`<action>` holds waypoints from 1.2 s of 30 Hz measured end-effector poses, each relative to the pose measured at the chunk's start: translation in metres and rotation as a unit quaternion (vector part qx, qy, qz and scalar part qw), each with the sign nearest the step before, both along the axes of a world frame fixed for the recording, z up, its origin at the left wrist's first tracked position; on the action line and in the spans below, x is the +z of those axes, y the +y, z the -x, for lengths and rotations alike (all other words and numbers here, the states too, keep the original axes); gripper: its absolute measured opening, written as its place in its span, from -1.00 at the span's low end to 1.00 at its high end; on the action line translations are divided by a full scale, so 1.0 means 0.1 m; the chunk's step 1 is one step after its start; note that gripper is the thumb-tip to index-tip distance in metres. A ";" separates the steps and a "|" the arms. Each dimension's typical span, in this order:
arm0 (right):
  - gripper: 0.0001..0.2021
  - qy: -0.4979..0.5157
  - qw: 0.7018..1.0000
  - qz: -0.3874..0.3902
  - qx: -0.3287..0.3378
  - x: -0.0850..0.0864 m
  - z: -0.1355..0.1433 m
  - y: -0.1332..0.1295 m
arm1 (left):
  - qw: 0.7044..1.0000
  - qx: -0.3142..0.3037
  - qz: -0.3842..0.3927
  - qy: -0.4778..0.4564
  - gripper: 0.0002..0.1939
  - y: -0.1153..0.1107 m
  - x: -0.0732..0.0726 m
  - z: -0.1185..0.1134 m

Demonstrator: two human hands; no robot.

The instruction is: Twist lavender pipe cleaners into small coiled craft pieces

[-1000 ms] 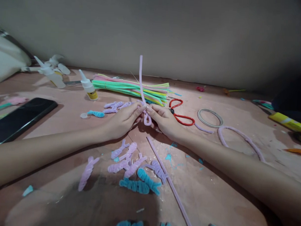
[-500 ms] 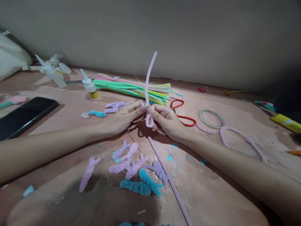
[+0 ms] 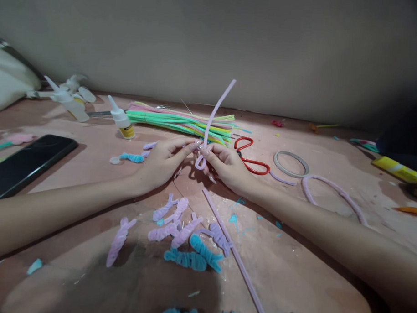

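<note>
Between my fingertips is a pale purple pipe cleaner (image 3: 215, 112), bent into a small loop at its lower end, with its long tail rising and leaning right. My left hand (image 3: 169, 160) pinches it from the left. From the other side my right hand (image 3: 225, 164) pinches it just above the loop. Below my hands lie several twisted pink and purple pipe cleaner pieces (image 3: 188, 231) and blue ones (image 3: 186, 260). A straight purple pipe cleaner (image 3: 240, 265) runs from there toward the front edge of the view.
Behind my hands lies a bundle of coloured pipe cleaners (image 3: 175, 121). Red-handled scissors (image 3: 258, 167) and a roll of tape (image 3: 275, 161) are to the right. On the left are glue bottles (image 3: 122, 124) and a black phone (image 3: 33, 166).
The pipe cleaner's free tail has tilted to the right. Its loop has turned slightly and narrowed between my fingers. Both hands keep their pinch.
</note>
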State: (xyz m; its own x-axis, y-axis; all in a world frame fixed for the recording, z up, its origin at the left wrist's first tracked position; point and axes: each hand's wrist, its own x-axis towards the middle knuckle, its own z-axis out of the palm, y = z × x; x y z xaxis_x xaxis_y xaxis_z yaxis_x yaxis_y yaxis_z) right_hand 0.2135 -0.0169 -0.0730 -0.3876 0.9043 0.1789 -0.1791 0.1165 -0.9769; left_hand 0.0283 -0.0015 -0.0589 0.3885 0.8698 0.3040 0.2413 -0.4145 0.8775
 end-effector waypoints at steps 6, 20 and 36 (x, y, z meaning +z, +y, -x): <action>-0.54 -0.036 0.999 -0.006 -0.002 -0.01 -0.01 0.00 | 0.999 0.011 -0.026 0.036 -0.66 0.00 -0.02 0.03; -0.56 -0.004 1.000 0.000 0.012 -0.04 -0.01 0.05 | 0.991 0.008 -0.105 0.082 -0.63 0.01 -0.03 0.05; -0.73 0.012 0.997 0.054 0.051 -0.03 -0.03 0.01 | 0.911 -0.045 -0.312 0.265 -0.60 0.21 -0.08 0.20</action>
